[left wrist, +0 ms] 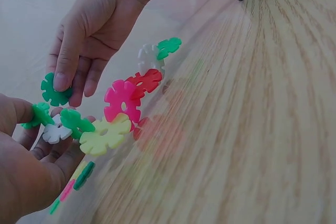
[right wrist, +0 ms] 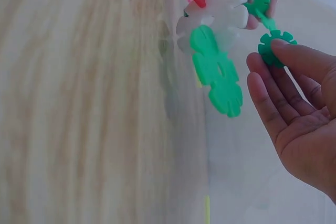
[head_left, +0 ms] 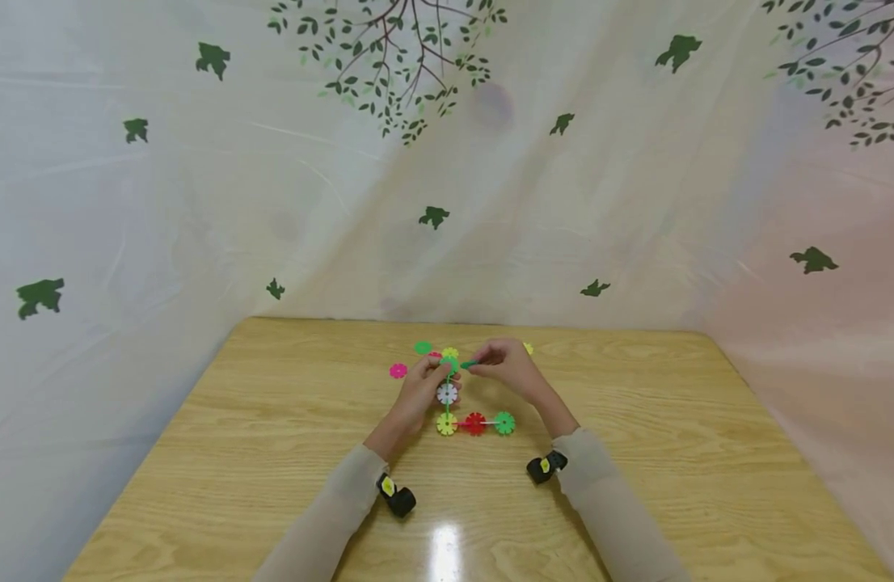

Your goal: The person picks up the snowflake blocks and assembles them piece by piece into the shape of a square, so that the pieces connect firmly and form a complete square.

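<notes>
My left hand (head_left: 415, 391) holds a chain of notched, flower-shaped plastic discs by its far end, where a green disc (head_left: 449, 365) sits. From there the chain runs toward me through a white disc (head_left: 447, 394) to a yellow disc (head_left: 447, 423). At that corner it turns right to a red disc (head_left: 475, 423) and a green end disc (head_left: 504, 423). Between thumb and fingers my right hand (head_left: 510, 368) pinches a separate dark green disc (right wrist: 275, 49), its edge right at the green disc by my left fingers. The left wrist view shows a pink disc (left wrist: 123, 102) beside the yellow one.
Loose discs lie on the wooden table (head_left: 272, 453) beyond my hands: a green disc (head_left: 423, 347), a pink disc (head_left: 398, 370) and a yellow disc (head_left: 450, 352). Another yellow disc (head_left: 529, 348) shows behind my right hand. A printed curtain (head_left: 491, 267) hangs behind the table.
</notes>
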`<state>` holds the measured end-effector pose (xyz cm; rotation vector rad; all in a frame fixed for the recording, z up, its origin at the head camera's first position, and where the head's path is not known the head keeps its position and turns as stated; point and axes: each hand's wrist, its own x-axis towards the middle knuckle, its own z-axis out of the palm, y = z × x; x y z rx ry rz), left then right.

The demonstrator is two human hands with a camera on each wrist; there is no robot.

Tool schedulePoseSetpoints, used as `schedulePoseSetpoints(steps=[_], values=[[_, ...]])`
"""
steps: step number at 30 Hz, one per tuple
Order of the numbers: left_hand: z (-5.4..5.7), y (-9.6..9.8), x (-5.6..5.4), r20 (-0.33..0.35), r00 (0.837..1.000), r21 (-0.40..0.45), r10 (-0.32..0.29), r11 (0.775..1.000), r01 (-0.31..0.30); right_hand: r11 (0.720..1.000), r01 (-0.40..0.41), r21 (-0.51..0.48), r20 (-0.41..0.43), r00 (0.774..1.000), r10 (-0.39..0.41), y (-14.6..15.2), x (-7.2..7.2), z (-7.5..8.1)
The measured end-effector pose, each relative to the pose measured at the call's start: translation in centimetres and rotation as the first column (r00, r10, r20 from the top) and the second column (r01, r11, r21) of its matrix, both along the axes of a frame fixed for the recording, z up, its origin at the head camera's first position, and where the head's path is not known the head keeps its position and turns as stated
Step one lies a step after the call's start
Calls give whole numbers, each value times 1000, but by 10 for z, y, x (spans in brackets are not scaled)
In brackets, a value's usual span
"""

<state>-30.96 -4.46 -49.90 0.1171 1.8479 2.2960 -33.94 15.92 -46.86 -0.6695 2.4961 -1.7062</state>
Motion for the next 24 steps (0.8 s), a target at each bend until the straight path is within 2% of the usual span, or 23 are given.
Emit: schedulePoseSetpoints(steps=[12, 24], values=[[-1, 1, -1, -16, 1000, -17, -4, 1000, 4, 999, -4, -38, -8, 1000, 3, -5, 5, -2], [-1, 3, -2, -36, 998, -65, 43, 997, -45, 996, -22, -90, 4, 1000, 22, -5, 5, 0]])
